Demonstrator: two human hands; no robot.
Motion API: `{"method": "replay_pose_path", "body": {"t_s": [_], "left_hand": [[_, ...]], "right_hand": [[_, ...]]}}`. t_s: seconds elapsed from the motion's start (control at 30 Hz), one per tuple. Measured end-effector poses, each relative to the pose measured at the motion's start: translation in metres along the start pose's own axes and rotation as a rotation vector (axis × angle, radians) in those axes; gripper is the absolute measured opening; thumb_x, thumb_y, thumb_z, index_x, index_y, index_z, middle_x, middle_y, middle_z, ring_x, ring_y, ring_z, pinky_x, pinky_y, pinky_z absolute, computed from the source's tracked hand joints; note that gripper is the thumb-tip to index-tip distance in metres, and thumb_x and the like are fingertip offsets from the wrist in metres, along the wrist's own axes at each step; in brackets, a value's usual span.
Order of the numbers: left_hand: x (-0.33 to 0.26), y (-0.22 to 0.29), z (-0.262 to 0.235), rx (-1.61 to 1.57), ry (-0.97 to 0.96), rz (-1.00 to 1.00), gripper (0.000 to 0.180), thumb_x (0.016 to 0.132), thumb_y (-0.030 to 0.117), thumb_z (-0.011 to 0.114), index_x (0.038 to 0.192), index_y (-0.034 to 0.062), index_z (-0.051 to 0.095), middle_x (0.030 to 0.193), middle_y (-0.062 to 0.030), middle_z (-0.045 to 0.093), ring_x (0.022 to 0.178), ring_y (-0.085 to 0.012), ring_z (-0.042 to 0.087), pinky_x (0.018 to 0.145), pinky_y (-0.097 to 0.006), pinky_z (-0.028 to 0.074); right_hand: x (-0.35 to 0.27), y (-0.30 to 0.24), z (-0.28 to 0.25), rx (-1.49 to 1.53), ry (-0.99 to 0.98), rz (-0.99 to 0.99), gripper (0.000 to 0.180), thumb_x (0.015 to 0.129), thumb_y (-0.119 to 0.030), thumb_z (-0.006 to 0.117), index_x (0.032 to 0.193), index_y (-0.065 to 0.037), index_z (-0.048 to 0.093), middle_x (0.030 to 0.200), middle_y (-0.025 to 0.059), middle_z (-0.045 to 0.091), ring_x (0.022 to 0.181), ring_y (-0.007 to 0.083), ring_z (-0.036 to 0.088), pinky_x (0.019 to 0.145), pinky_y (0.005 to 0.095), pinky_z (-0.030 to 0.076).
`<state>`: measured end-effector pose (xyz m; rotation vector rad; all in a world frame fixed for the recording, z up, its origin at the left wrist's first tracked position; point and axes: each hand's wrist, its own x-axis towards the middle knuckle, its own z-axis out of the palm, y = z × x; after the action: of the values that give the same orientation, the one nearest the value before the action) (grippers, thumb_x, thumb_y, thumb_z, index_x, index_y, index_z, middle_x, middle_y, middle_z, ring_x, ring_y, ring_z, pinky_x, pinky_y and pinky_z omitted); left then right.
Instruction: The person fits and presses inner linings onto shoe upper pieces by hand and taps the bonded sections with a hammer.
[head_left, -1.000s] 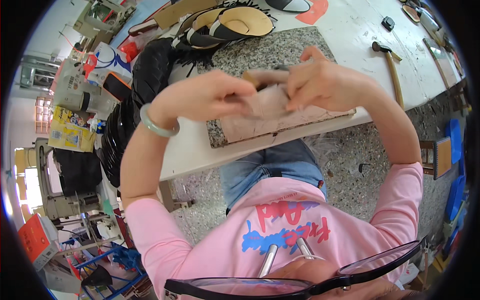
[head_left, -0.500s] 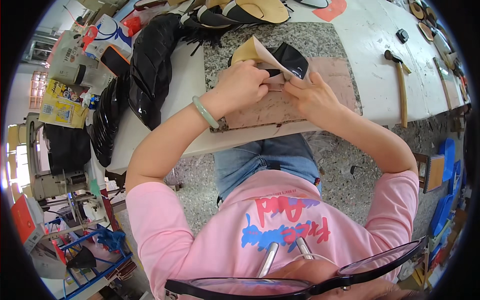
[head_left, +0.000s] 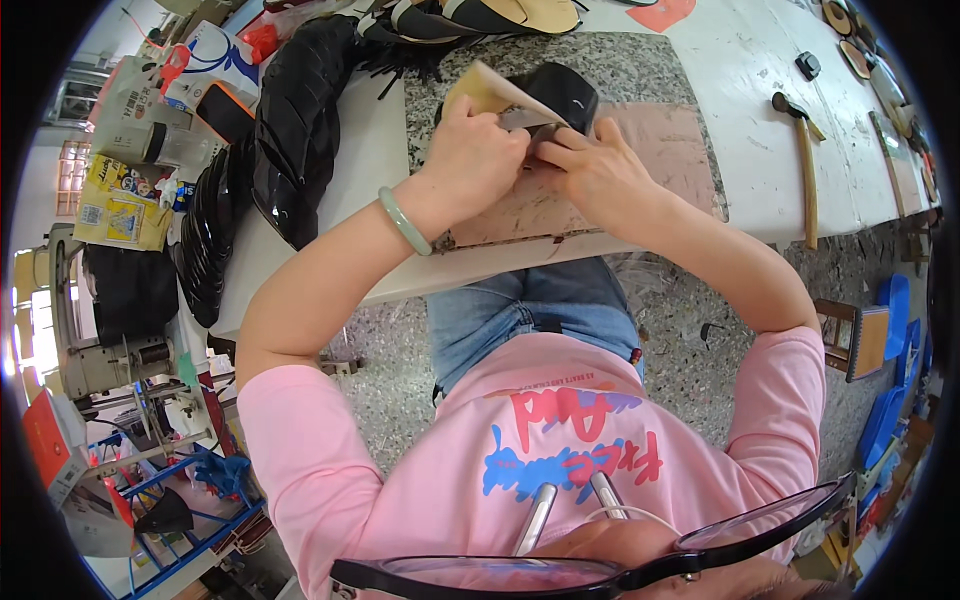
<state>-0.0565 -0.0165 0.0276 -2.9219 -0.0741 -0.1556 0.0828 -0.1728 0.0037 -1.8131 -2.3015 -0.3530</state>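
Note:
Both hands work over a granite slab (head_left: 640, 70) with a pinkish-brown board (head_left: 660, 150) on it. Between them is a shoe piece with a tan, sole-shaped insole (head_left: 488, 88) and a glossy black strap (head_left: 568, 90) arching up beside it. My left hand (head_left: 470, 155) is closed on the insole's near left edge, fingers curled. My right hand (head_left: 597, 175) pinches the near edge where strap and insole meet, its fingertips close to the left ones. What lies under the fingertips is hidden.
Nested glossy black shoe uppers (head_left: 295, 130) lie left of the slab. Several tan insoles with black straps (head_left: 510, 15) sit at the far edge. A hammer (head_left: 808, 175) and a small black object (head_left: 807, 66) lie right. A sewing machine (head_left: 105, 365) stands lower left.
The shoe piece has tipped and shifted slightly left, and its black strap now shows a smoother, rounder face. My right hand has moved left, closer to my left hand.

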Motion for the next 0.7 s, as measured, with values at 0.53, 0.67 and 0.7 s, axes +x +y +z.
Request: {"method": "replay_pose_path", "body": {"t_s": [0.53,0.67,0.7], "left_hand": [[-0.025,-0.033,-0.002,-0.207,0.094,0.113,0.01,0.081,0.019,0.065,0.082,0.0086,0.065,0.078,-0.0037,0.064,0.082,-0.0203,0.06,0.085,-0.036,0.04],[-0.024,-0.019,-0.003,-0.082,0.049,0.027,0.011,0.08,0.02,0.065,0.078,0.0091,0.065,0.073,-0.0032,0.063,0.078,-0.0194,0.06,0.083,-0.036,0.04],[-0.023,-0.016,-0.004,-0.021,0.033,0.008,0.012,0.08,0.021,0.065,0.077,0.0092,0.065,0.07,-0.0025,0.062,0.077,-0.0192,0.06,0.084,-0.036,0.039]], "right_hand": [[0.008,-0.005,0.008,-0.017,-0.064,0.021,0.029,0.08,-0.015,0.059,0.108,-0.012,0.068,0.108,-0.0053,0.054,0.108,0.0127,0.049,0.085,0.0372,0.036],[0.0,0.001,0.014,0.064,-0.015,0.049,0.033,0.079,-0.015,0.059,0.111,-0.017,0.066,0.113,-0.0056,0.052,0.111,0.013,0.047,0.087,0.04,0.035],[0.002,0.0,0.014,0.067,-0.017,0.048,0.033,0.079,-0.015,0.059,0.111,-0.017,0.066,0.113,-0.0056,0.052,0.111,0.013,0.047,0.087,0.04,0.035]]}}
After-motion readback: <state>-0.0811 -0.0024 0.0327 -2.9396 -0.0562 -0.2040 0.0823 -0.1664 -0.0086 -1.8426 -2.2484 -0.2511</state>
